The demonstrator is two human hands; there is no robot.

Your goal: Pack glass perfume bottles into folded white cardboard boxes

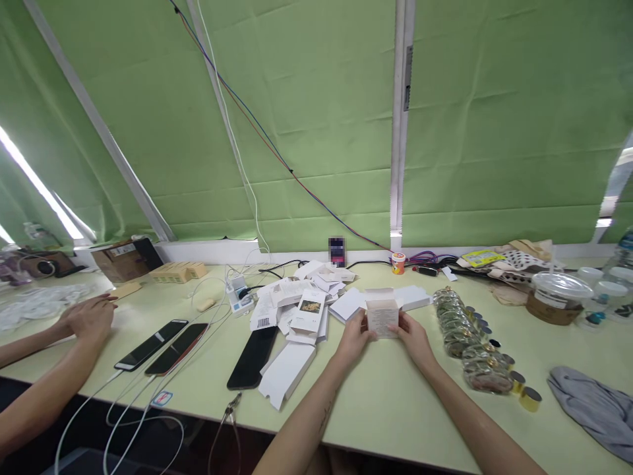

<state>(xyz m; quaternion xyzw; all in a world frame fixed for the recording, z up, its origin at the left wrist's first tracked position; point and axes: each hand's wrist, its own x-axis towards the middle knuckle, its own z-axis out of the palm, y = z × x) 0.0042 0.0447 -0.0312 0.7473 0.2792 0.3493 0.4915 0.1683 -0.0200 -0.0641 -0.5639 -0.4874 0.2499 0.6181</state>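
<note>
From the head camera, the left hand (354, 338) and the right hand (414, 338) close on a small pale cardboard carton (382, 316) from either side, fingers curled around its lower edges, with its top flap standing open. The carton sits just above the pale green tabletop (395, 402), near the middle, between a heap of flat white carton blanks (301, 310) to the left and a row of clear bagged round tins (465, 336) to the right.

By its look the carton is light, thin-walled and hollow, so it will likely dent or skew under a hard squeeze; the firm places to hold are the vertical corners and the bottom edge, as the hands do now, leaving the flap free. Its surface seems matt, not slippery.

There is fine print on the carton's front face, too small to read. One blank bears a barcode label, another a small dark picture panel; no brand name can be made out. A screen at the back wall is blurred.

At the left edge another person's hand (91, 316) rests flat on the table beside three dark smartphones (198, 349) on white charging cables (123, 409). A grey folded cloth (593, 409) lies at far right.
</note>
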